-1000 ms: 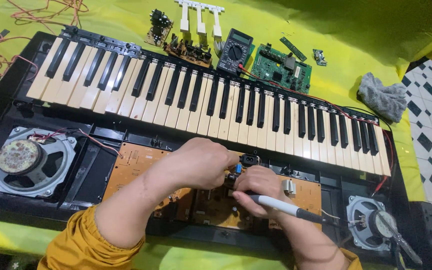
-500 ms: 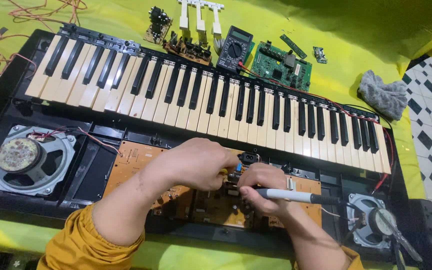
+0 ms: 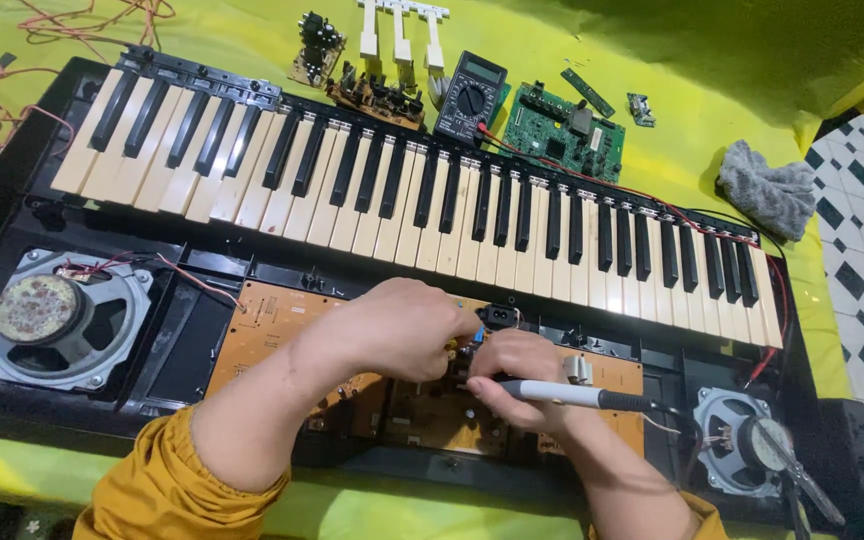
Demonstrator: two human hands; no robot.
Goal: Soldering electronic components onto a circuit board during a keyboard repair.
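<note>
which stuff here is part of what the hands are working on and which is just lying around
In use:
left hand
right hand
white pen-shaped tool
orange circuit board

Lying about:
multimeter
green circuit board
grey cloth
loose white keys
pliers

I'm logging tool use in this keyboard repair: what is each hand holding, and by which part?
The right hand grips a pen-shaped tool near its front end, body trailing right. The left hand rests on the brown circuit board; whether it holds anything cannot be told.

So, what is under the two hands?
An orange circuit board lies under the left hand and right hand, which holds a pen-shaped tool. The exact spot they touch is covered.
</note>
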